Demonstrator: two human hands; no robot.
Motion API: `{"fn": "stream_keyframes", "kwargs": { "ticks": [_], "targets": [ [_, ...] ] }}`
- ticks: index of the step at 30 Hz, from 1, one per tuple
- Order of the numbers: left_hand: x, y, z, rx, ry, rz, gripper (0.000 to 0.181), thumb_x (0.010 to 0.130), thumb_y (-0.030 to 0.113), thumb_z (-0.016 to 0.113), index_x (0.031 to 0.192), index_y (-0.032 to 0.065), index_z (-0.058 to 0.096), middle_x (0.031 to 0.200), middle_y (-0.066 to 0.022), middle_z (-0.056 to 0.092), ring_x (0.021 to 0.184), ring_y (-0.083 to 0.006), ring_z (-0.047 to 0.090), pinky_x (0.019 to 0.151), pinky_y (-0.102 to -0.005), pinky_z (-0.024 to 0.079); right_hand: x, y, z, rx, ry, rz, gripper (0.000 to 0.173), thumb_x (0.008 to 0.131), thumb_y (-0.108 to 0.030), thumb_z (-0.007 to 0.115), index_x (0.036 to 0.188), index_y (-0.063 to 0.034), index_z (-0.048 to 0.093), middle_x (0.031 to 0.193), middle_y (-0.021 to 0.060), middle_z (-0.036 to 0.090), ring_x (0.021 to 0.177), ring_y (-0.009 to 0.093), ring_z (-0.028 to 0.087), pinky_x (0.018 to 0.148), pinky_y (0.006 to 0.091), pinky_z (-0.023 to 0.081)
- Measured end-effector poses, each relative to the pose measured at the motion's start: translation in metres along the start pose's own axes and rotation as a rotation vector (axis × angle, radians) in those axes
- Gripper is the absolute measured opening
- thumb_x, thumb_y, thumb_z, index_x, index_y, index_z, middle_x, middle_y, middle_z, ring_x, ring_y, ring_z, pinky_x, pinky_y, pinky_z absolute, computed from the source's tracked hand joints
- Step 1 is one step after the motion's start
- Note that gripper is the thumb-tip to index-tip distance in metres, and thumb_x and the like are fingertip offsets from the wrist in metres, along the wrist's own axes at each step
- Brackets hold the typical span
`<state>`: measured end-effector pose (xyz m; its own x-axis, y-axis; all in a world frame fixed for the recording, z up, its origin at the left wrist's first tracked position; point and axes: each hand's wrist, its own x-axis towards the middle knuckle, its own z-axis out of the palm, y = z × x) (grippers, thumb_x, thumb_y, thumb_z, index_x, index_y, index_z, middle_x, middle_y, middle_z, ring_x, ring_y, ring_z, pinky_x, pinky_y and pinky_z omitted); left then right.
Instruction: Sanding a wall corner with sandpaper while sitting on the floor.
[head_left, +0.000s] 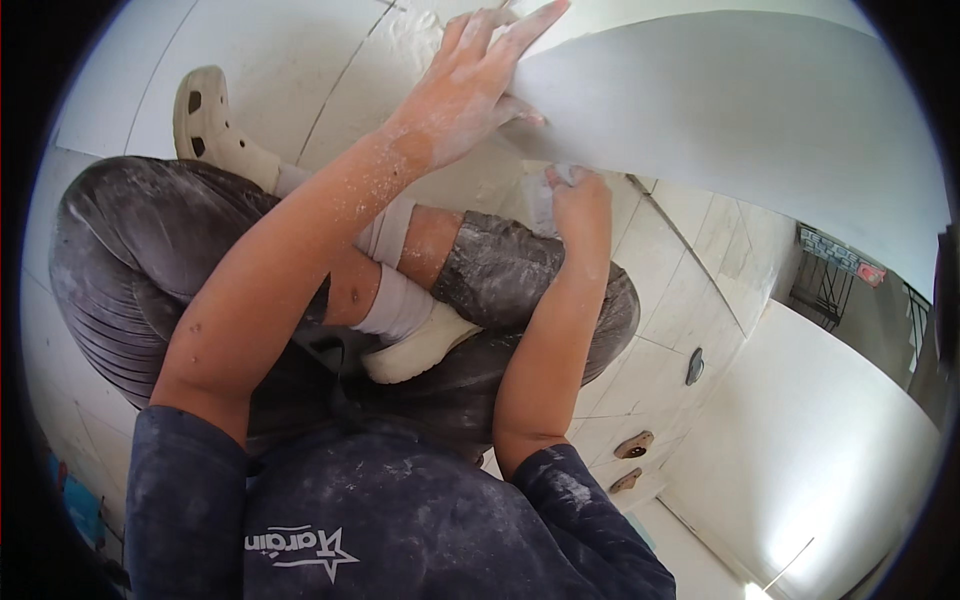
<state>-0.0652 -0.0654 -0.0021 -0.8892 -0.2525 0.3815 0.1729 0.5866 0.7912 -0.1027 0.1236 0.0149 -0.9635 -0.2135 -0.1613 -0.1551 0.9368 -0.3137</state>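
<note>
My left hand (480, 82), dusted with white powder, is spread at the near edge of a smooth pale panel (712, 97). Its thumb and forefinger lie on either side of that edge, with the forefinger stretched out. Below it, my right hand (583, 202) pinches a crumpled whitish piece (538, 201); whether it is cloth or abrasive sheet cannot be told. White residue (412, 37) lies on the tiled floor (300, 45) beside the left hand.
My crossed legs in dusty dark trousers (495, 270) and cream clogs (420, 345) fill the middle. Small brown objects (634, 446) and a dark grey one (695, 366) lie on the floor at right. A white wall (810, 420) stands behind them. Something blue (82, 510) is at lower left.
</note>
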Motion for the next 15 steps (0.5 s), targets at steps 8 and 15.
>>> {"fn": "stream_keyframes", "kwargs": {
  "ticks": [8, 15],
  "targets": [
    [-0.001, 0.006, -0.001, 0.076, 0.051, 0.040, 0.099, 0.068, 0.021, 0.077, 0.146, 0.0190, 0.018, 0.127, -0.0216, 0.039, 0.119, -0.0406, 0.034, 0.105, -0.0481, 0.030, 0.012, 0.016, 0.008, 0.193, -0.232, 0.163, 0.035, 0.081, -0.028, 0.061, 0.099, 0.0027, 0.065, 0.101, 0.0248, 0.063, 0.096, 0.039, 0.059, 0.083, 0.0436, 0.046],
    [-0.018, 0.038, -0.024, 0.080, 0.184, -0.016, 0.107, 0.067, 0.019, 0.078, 0.144, 0.0026, 0.005, 0.137, -0.0216, 0.024, 0.124, -0.0381, 0.025, 0.107, -0.0471, 0.024, 0.007, 0.021, 0.026, 0.096, -0.103, 0.067, 0.040, 0.079, -0.036, 0.063, 0.099, -0.0028, 0.067, 0.100, 0.0222, 0.064, 0.096, 0.038, 0.060, 0.083, 0.0436, 0.047]
  ]
}}
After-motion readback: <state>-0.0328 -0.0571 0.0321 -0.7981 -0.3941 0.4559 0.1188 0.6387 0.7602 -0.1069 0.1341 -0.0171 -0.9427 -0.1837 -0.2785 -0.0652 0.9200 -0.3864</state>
